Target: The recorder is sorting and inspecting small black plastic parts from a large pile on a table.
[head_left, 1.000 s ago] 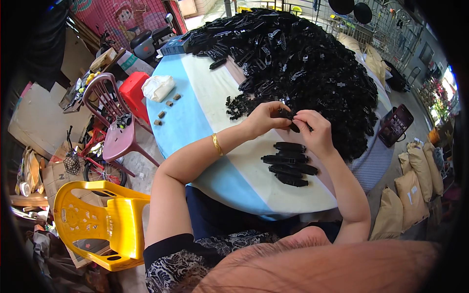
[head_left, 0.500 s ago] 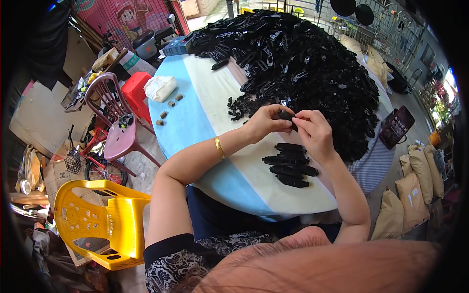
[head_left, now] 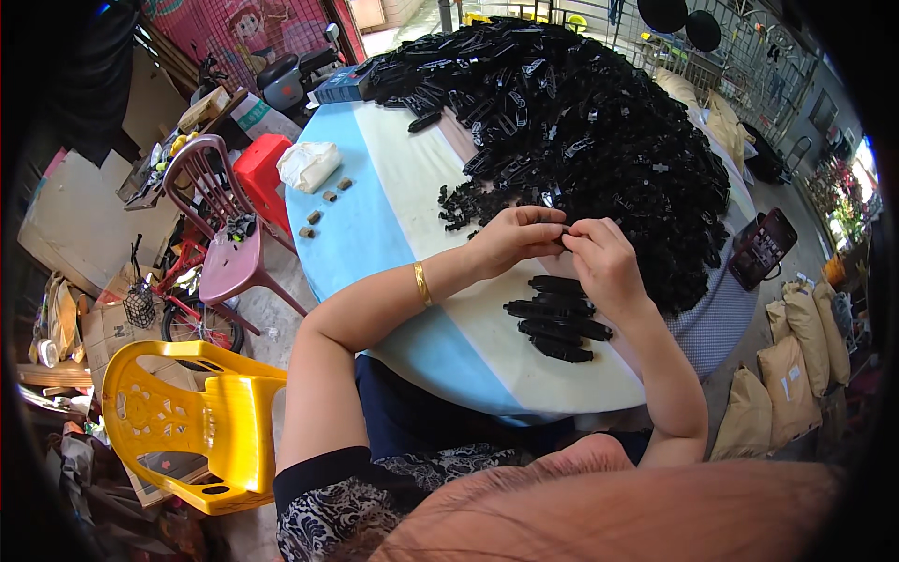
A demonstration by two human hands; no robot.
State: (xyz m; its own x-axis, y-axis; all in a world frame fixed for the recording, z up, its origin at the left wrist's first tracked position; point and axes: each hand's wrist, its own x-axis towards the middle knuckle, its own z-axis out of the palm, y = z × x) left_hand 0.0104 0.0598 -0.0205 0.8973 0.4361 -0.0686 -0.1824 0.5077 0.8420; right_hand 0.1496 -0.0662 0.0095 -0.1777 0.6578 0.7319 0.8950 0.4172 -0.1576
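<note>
- My left hand (head_left: 518, 242): closed in a pinch, thumb below and fingers above, on a small black piece (head_left: 564, 232); a gold bracelet (head_left: 421, 283) circles the wrist.
- My right hand (head_left: 604, 260): thumb and forefinger drawn together on the same piece, fingertips just beside those of the left.
- The piece: between my two hands, above the table (head_left: 403, 169), near the edge of the heap; mostly covered by my fingers, so its full shape cannot be told.
- Clips (head_left: 559, 318): a short stack of long black ones, lying roughly crosswise on the near part of the table, just nearer than my right hand.
- Heap (head_left: 581, 131): a great mass of black clips across the far and right parts of the table.
- Small parts (head_left: 459, 206): a loose black cluster at the heap's left edge, beyond my left hand.
- Left part of the table: a white bag (head_left: 309, 167), with little brown blocks (head_left: 330, 197) near it; a blue box (head_left: 343, 86) stands farther off, against the heap.
- Right edge: a phone (head_left: 763, 248), propped up at a tilt.
</note>
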